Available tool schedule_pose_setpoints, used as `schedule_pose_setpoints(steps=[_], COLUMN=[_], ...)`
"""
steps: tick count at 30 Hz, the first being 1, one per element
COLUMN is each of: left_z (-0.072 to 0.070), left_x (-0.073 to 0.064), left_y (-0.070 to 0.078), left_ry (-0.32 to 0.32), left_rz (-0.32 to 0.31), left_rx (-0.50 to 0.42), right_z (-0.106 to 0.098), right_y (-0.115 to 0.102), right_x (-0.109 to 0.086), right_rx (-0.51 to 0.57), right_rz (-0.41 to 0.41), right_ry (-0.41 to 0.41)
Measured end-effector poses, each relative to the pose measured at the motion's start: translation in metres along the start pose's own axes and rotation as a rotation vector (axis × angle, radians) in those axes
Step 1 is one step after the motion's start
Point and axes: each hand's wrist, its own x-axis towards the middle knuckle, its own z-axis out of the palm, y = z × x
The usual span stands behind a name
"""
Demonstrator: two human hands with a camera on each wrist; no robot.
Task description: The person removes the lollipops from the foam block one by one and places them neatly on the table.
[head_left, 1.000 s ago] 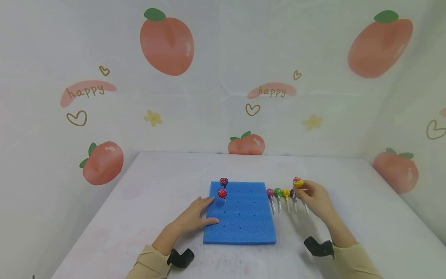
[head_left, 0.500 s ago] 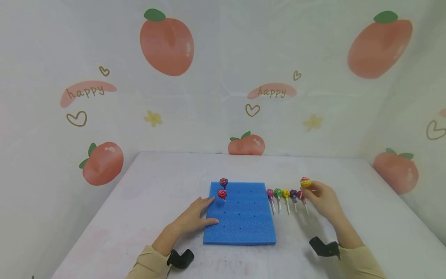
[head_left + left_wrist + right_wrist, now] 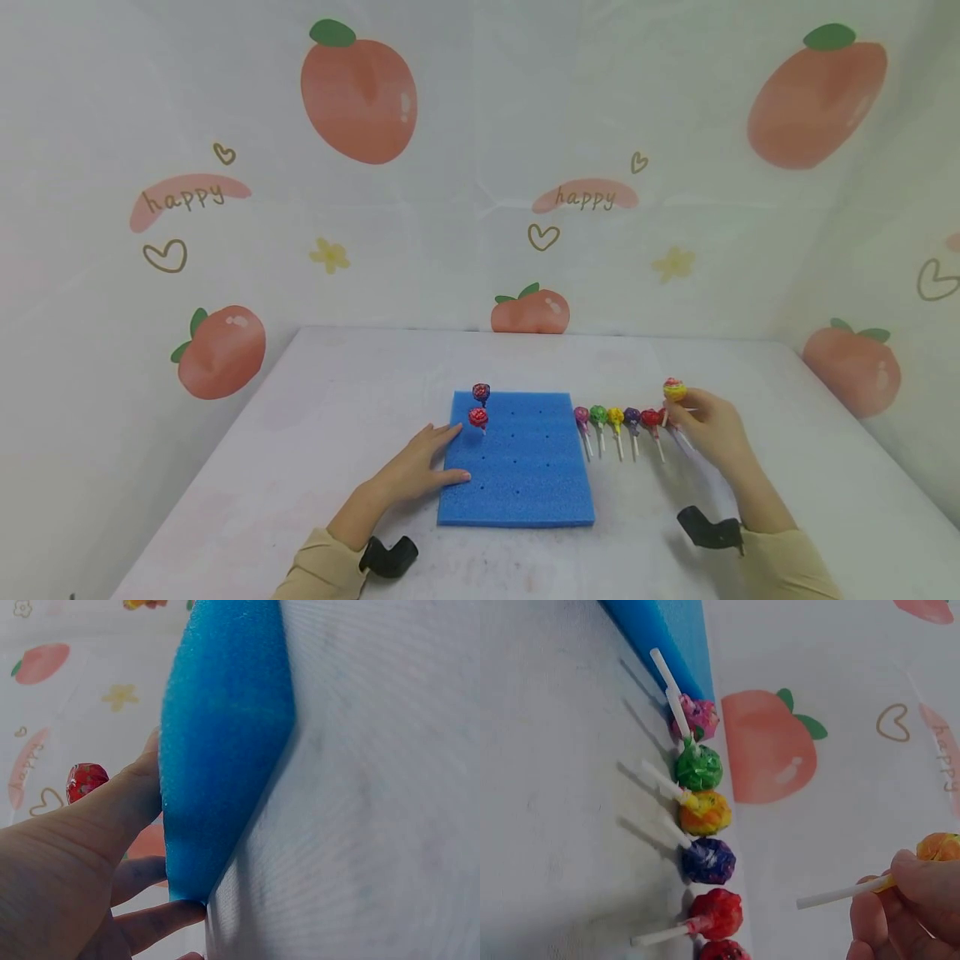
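Observation:
My right hand [image 3: 712, 429] pinches a yellow-and-pink lollipop [image 3: 674, 388] near its head, raised above the right end of a lollipop row. In the right wrist view its white stick [image 3: 840, 892] juts out from the fingers. My left hand [image 3: 420, 462] rests with fingers spread along the left edge of a blue foam board [image 3: 536, 500] dotted with small holes. Two lollipops stand upright in the board: a dark red one [image 3: 481, 391] at the back and a red one [image 3: 478, 417] just in front.
Right of the board lies a row of lollipops: pink [image 3: 582, 414], green [image 3: 597, 414], yellow [image 3: 616, 416], purple [image 3: 632, 417] and red [image 3: 651, 418]. Another red one [image 3: 724, 950] at the row's end is partly hidden by my right hand in the head view. A printed cloth [image 3: 450, 250] hangs behind.
My right hand has moved right along the row with the yellow-and-pink lollipop, uncovering the purple and red lollipops. My left hand and the board have stayed put.

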Motion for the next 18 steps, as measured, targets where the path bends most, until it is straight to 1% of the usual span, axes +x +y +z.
schedule_pose_setpoints(steps=[3,9,13,18], left_z=[0.0,0.001,0.001,0.001], left_x=[0.0,0.001,0.001,0.001], left_y=[0.0,-0.001,-0.001,-0.001], left_ry=[-0.002,0.003,0.006,0.005], left_rz=[-0.005,-0.004,-0.002,-0.005], left_rx=[-0.002,0.006,0.012,0.007], right_z=[-0.002,-0.004,-0.005,-0.009], right_y=[0.004,0.012,0.016,0.02], right_x=[0.0,0.001,0.001,0.001], right_rx=[0.004,-0.006,-0.015,-0.015], right_rz=[0.011,0.082,0.117,0.137], right_ry=[0.008,-0.034,-0.044,-0.044])
